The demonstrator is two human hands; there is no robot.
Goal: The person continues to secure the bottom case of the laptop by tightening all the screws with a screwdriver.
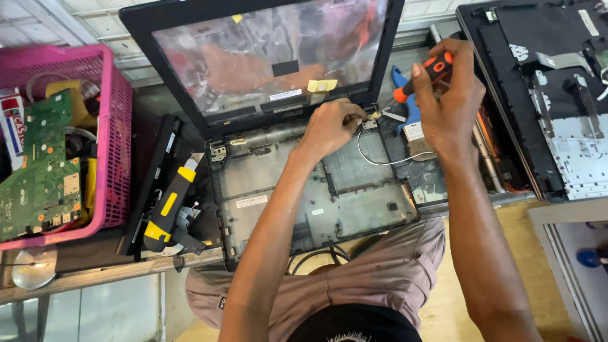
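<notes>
— Wooden bench edge nearest the camera; what lies on it?

— A gutted laptop base (316,190), grey, lid (266,57) raised behind. The left hand (332,123) pinches a small part at the right hinge; the right hand (446,95) grips an orange-handled screwdriver (423,76) just beside it.

— And beyond?

— A yellow-and-black driver (166,209) and a pink basket (114,126) of circuit boards at left, another opened laptop (544,95) cut off at right. The pinched part is too small to identify.
</notes>
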